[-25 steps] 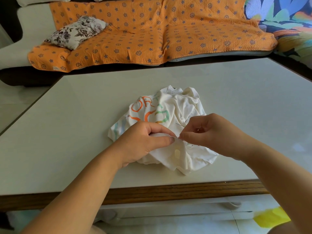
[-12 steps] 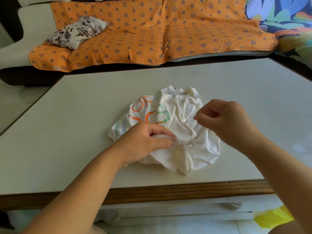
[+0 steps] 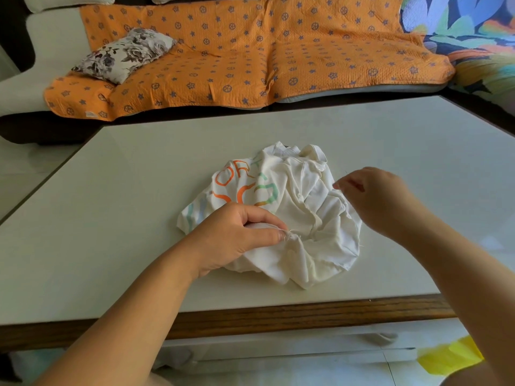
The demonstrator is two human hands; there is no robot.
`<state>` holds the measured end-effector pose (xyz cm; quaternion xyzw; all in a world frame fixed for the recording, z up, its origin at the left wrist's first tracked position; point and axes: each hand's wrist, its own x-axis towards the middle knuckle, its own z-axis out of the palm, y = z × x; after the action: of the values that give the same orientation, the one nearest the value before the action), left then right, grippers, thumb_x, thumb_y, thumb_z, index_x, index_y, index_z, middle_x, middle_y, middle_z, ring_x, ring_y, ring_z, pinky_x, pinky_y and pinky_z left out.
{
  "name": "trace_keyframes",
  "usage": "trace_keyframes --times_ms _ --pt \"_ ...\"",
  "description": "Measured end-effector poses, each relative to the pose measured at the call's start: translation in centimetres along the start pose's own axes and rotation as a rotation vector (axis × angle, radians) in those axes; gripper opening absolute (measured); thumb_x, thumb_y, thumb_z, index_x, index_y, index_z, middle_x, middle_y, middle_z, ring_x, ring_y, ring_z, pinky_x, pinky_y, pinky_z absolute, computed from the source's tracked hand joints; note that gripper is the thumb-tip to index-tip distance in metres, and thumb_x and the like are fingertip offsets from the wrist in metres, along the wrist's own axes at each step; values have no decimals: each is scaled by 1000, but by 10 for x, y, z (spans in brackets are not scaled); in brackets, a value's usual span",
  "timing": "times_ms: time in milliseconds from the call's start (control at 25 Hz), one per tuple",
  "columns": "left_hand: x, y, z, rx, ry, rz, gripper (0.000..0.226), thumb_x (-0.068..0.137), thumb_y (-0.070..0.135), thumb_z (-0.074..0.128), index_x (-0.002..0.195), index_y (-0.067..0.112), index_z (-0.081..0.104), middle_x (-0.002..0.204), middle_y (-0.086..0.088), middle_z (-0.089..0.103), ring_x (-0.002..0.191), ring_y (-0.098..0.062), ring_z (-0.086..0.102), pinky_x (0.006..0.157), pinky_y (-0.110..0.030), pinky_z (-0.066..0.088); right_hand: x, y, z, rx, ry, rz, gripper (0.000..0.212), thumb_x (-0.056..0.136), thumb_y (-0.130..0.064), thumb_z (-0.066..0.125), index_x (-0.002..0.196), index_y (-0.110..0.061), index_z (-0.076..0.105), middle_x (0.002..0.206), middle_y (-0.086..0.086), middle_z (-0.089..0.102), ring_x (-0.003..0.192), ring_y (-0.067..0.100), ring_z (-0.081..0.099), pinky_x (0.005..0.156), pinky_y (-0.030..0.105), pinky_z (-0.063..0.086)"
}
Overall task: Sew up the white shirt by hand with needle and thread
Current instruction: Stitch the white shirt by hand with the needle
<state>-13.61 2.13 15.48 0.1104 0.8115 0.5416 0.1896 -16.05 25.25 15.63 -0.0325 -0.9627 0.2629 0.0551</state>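
Pinching "OR"-printed white shirt (image 3: pixel 308 199): L hand (image 3: pixel 237 239); R hand (image 3: pixel 376 199) pinches needle (image 3: pixel 345 172).

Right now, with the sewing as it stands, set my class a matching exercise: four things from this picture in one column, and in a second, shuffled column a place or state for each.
Column one
1. left hand
2. right hand
3. white shirt
4. floral cushion

Column two
A. crumpled on the table
B. lying on the orange sofa cover
C. pinching a fold of the shirt's cloth
D. raised at the shirt's right side, pinching the needle

Pairs: 1-C, 2-D, 3-A, 4-B
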Motion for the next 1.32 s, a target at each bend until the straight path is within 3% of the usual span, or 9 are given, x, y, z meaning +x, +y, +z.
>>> trace_keyframes --times_ms 80,160,280,520,720,920,1040,1200,1320 --pt "0 0 0 -11 -2 3 15 84 16 72 81 29 77 88 13 75 88 4 66 77 -8 48 -12 -11 -8 182 -91 -76 27 97 -18 47 97 -24 74 85 -7 66 66 12 62 57 20 45" --pt "0 0 0 -11 -3 7 15 84 15 72 82 29 77 87 14 75 87 4 67 77 -8 48 -23 -19 -14 309 -291 -131 25 93 -21 55 94 -37 75 84 -1 70 68 24 62 62 31 50" --pt "0 0 0 -11 -4 4 13 84 16 72 82 28 78 86 13 75 86 3 67 75 -10 48 -31 -23 -6 288 -452 -207 14 88 -29 66 92 -40 74 71 -18 65 60 3 55 57 13 42" --pt "0 0 0 15 4 -12 11 84 19 73 85 28 78 89 12 75 87 2 67 76 -10 49 -29 -22 2 349 -334 -186 6 84 -30 70 81 -28 75 75 -18 69 70 -2 62 65 9 45" --pt "0 1 0 5 6 -21 8 84 22 72 86 28 77 87 17 74 83 8 65 74 -7 48 -23 -16 2 391 -108 -98 8 86 -21 69 79 -21 74 73 -2 70 56 1 55 49 7 39" --pt "1 0 0 3 21 -23 10 83 21 73 82 30 77 84 17 74 81 8 65 72 -6 47 -23 -15 5 249 -157 -143 15 91 -29 63 90 -20 75 84 -6 70 75 6 63 64 17 49" --pt "0 0 0 -13 20 -23 6 81 26 74 82 31 77 84 17 74 82 7 66 73 -7 48 -26 -16 -4 349 -87 -196 13 89 -26 63 89 -22 75 83 -4 67 66 3 57 57 16 44" --pt "0 0 -1 -21 15 -12 9 84 23 72 84 31 78 89 10 76 86 -1 69 77 -13 52 -39 -22 3 241 -244 -366 18 79 -43 67 91 -31 73 78 -10 57 74 4 54 67 14 43" --pt "1 -3 -2 -20 17 9 10 85 24 71 89 28 78 92 7 76 90 -6 70 81 -18 53 -37 -20 13 276 -203 -334 9 85 -32 69 86 -25 74 79 -10 60 75 1 54 69 11 42"
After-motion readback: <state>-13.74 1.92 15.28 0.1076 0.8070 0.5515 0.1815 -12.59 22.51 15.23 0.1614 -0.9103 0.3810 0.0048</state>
